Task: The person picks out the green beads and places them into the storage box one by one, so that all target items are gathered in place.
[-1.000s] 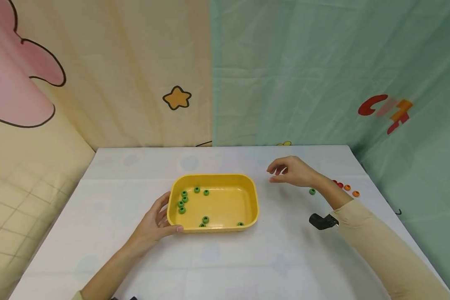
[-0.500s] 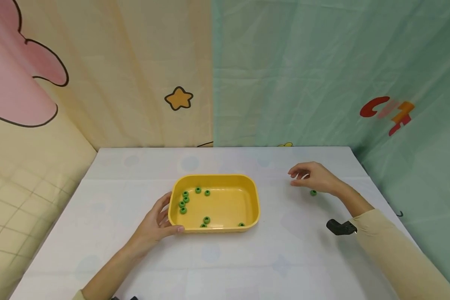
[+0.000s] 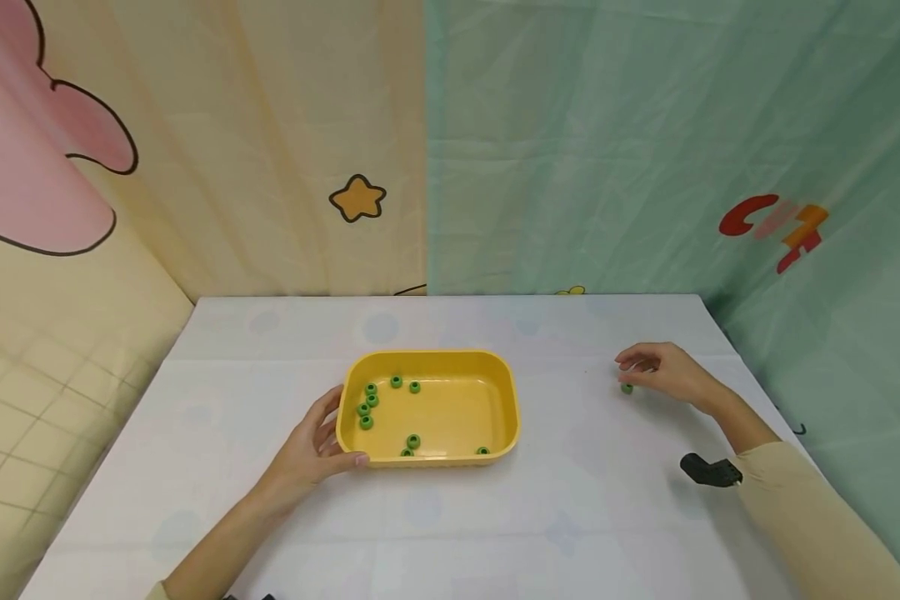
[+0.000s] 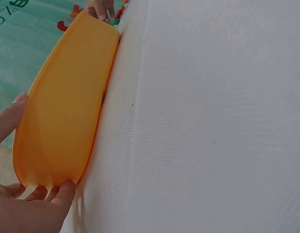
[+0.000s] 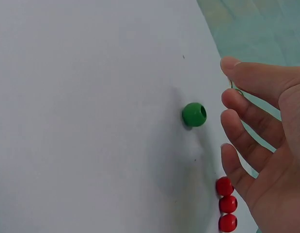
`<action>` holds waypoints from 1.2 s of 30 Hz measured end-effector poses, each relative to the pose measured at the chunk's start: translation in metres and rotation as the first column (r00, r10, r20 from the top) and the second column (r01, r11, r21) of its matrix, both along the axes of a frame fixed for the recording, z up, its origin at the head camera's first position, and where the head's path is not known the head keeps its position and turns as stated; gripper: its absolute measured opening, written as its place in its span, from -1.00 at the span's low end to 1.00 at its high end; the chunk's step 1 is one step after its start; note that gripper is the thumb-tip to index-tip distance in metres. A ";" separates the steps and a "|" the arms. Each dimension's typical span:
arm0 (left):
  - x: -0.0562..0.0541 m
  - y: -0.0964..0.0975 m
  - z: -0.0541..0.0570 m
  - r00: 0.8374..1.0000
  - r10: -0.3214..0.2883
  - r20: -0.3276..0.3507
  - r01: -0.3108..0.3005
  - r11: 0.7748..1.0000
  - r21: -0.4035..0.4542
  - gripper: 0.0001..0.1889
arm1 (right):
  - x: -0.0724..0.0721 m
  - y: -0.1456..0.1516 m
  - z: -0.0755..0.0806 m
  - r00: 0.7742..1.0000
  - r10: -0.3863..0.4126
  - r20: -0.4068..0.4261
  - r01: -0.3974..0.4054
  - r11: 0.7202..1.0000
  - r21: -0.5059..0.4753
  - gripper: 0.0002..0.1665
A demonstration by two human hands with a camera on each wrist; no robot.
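A yellow rectangular tray [image 3: 450, 412] stands near the middle of the table with several green beads [image 3: 366, 422] in it, mostly toward its left side. My left hand [image 3: 307, 442] grips the tray's left end, thumb at the front rim; the left wrist view has its fingertips on the orange-looking tray wall [image 4: 67, 97]. At the right, my right hand [image 3: 667, 369] hovers beside a single green bead [image 3: 627, 389]. In the right wrist view that bead [image 5: 193, 115] lies on the table, a gap away from the fingers, which are loosely bent and hold nothing.
Red beads [image 5: 228, 204] sit in a row beyond the right hand's fingers, hidden behind that hand in the head view. A white cloth [image 3: 420, 517] covers the table. Printed curtains [image 3: 607, 150] hang behind it and at both sides.
My right hand has moved rightward and slightly toward me, from near the tray's right end to the lone green bead. The left hand and tray stay in place.
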State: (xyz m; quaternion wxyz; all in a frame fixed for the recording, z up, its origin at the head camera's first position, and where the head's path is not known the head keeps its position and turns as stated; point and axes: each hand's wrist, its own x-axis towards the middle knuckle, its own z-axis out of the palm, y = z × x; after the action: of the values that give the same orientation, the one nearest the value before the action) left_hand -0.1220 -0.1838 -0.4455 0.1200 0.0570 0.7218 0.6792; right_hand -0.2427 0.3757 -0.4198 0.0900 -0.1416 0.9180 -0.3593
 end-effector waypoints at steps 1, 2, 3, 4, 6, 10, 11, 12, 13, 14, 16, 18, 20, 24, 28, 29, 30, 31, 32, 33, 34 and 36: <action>0.000 0.000 0.000 1.000 0.000 0.000 0.000 1.000 0.000 0.16 | 0.002 0.003 -0.001 1.000 -0.005 0.007 0.006 1.000 -0.007 -0.56; 0.000 0.000 0.001 1.000 0.002 -0.002 -0.002 1.000 -0.001 0.15 | 0.004 0.005 -0.003 1.000 -0.011 0.012 0.011 1.000 -0.013 -0.56; 0.000 0.000 0.001 1.000 0.001 -0.004 -0.001 1.000 -0.002 0.15 | 0.005 0.007 -0.004 1.000 -0.016 0.016 0.016 1.000 -0.017 -0.56; 0.001 0.000 0.001 1.000 0.000 -0.008 0.000 1.000 -0.003 0.15 | 0.007 0.010 -0.006 1.000 -0.020 0.017 0.021 1.000 -0.019 -0.56; 0.001 0.000 0.002 1.000 0.000 -0.010 0.000 1.000 -0.010 0.15 | 0.010 0.013 -0.010 1.000 -0.026 0.013 0.026 1.000 -0.016 -0.56; 0.001 0.000 0.001 1.000 0.004 -0.008 -0.004 1.000 -0.013 0.16 | 0.012 0.018 -0.018 0.999 -0.032 0.002 0.032 0.999 -0.012 -0.56; 0.001 0.000 0.000 1.000 0.005 -0.005 -0.005 1.000 -0.014 0.16 | 0.013 0.019 -0.020 0.999 -0.033 -0.001 0.033 0.999 -0.006 -0.57; 0.001 0.000 0.000 1.000 0.005 -0.004 -0.005 1.000 -0.013 0.16 | 0.013 0.019 -0.021 0.999 -0.032 -0.004 0.032 0.999 0.002 -0.58; 0.001 0.000 0.000 1.000 0.005 -0.004 -0.005 1.000 -0.012 0.16 | 0.013 0.020 -0.023 0.999 -0.032 -0.009 0.032 0.999 0.010 -0.58; 0.001 0.000 0.000 1.000 0.002 -0.006 -0.002 1.000 -0.012 0.16 | 0.013 0.020 -0.023 0.999 -0.033 -0.013 0.033 0.999 0.023 -0.59; 0.001 0.000 -0.001 1.000 0.000 -0.007 0.000 1.000 -0.010 0.16 | 0.013 0.019 -0.025 0.999 -0.034 -0.021 0.035 0.999 0.040 -0.59; 0.001 0.000 -0.001 1.000 -0.002 -0.009 0.002 1.000 -0.009 0.16 | 0.013 0.018 -0.026 0.999 -0.037 -0.032 0.038 0.998 0.057 -0.60; 0.000 0.000 -0.001 1.000 -0.001 -0.010 0.001 1.000 -0.008 0.16 | 0.013 0.017 -0.027 0.998 -0.046 -0.041 0.049 0.996 0.073 -0.61; 0.000 0.000 -0.001 1.000 0.003 -0.008 -0.003 1.000 -0.001 0.15 | 0.013 0.015 -0.028 0.996 -0.065 -0.064 0.071 0.992 0.105 -0.65; -0.001 0.001 0.001 1.000 -0.002 -0.025 0.002 1.000 -0.006 0.14 | 0.012 0.015 -0.029 0.994 -0.085 -0.073 0.091 0.992 0.089 -0.68; -0.001 0.001 0.001 1.000 -0.003 -0.029 0.003 1.000 -0.006 0.13 | 0.012 0.015 -0.029 0.993 -0.089 -0.073 0.095 0.992 0.083 -0.69; -0.001 0.001 0.001 0.999 -0.004 -0.032 0.004 1.000 -0.007 0.13 | 0.012 0.015 -0.030 0.993 -0.090 -0.071 0.096 0.992 0.078 -0.69; 0.000 0.001 0.001 0.999 -0.005 -0.032 0.005 1.000 -0.006 0.13 | 0.012 0.015 -0.030 0.993 -0.090 -0.071 0.095 0.993 0.077 -0.68; 0.000 0.001 0.002 1.000 -0.005 -0.031 0.005 1.000 -0.005 0.13 | 0.012 0.016 -0.030 0.994 -0.087 -0.074 0.093 0.992 0.082 -0.68; 0.000 0.001 0.002 1.000 -0.006 -0.028 0.006 1.000 -0.004 0.13 | 0.012 0.015 -0.030 0.994 -0.083 -0.076 0.089 0.993 0.083 -0.68; 0.001 0.001 0.002 1.000 -0.005 -0.025 0.005 1.000 -0.003 0.13 | 0.012 0.015 -0.029 0.994 -0.078 -0.077 0.084 0.993 0.085 -0.68; 0.002 0.001 0.003 1.000 -0.003 -0.020 0.003 1.000 -0.003 0.13 | 0.012 0.014 -0.028 0.995 -0.071 -0.075 0.078 0.993 0.089 -0.68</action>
State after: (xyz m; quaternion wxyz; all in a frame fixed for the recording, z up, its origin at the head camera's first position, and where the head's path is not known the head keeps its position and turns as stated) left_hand -0.1205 -0.1830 -0.4428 0.1140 0.0647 0.7237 0.6775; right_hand -0.2312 0.3899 -0.4475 0.0498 -0.1158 0.9408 -0.3146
